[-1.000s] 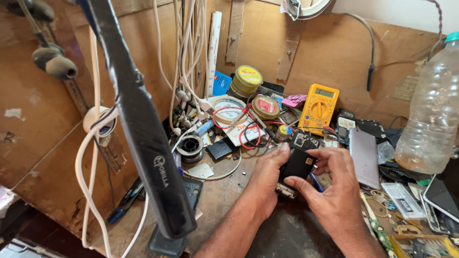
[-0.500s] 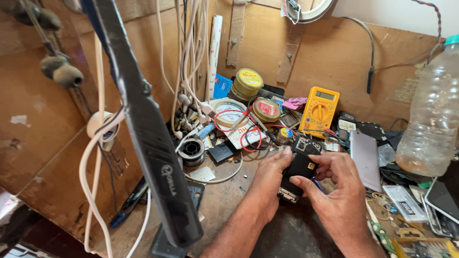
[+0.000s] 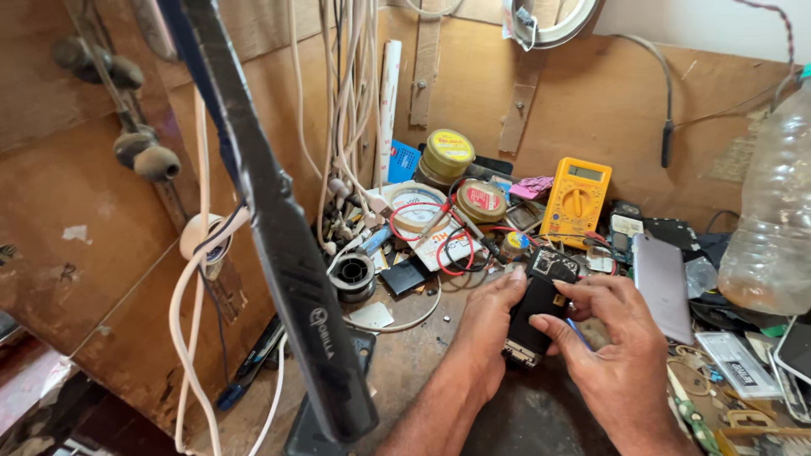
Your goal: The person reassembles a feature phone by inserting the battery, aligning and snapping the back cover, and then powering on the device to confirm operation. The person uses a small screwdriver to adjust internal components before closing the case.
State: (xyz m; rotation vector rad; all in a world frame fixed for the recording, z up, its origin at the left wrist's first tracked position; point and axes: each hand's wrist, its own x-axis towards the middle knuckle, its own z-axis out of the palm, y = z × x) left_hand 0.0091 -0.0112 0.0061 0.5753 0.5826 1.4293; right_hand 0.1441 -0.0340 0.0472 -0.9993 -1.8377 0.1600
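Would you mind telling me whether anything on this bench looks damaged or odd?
The black phone held between the left hand and right hand lies opened, with bare circuitry showing at its top end. Red and black multimeter leads sprawl tangled over the round tins.

1. Both hands meet over the middle of a cluttered wooden tabletop point(image 3: 405, 363), gripping a small black phone point(image 3: 541, 306) with its back open.
2. The left hand point(image 3: 486, 325) wraps the phone's left edge; the right hand point(image 3: 612, 338) presses fingers onto its right side.
3. Just behind the phone stands a yellow multimeter point(image 3: 576, 201), with red and black leads looping toward round tins point(image 3: 448, 152).
4. A silver phone point(image 3: 663, 283) lies face down beside the right hand.
5. A clear plastic bottle point(image 3: 773, 219) stands at the far right.
6. A black lamp arm point(image 3: 279, 245) slants across the left foreground, white cables point(image 3: 190, 312) hanging around it.
7. Something thin and blue under the right hand may be a tool; it is mostly hidden.
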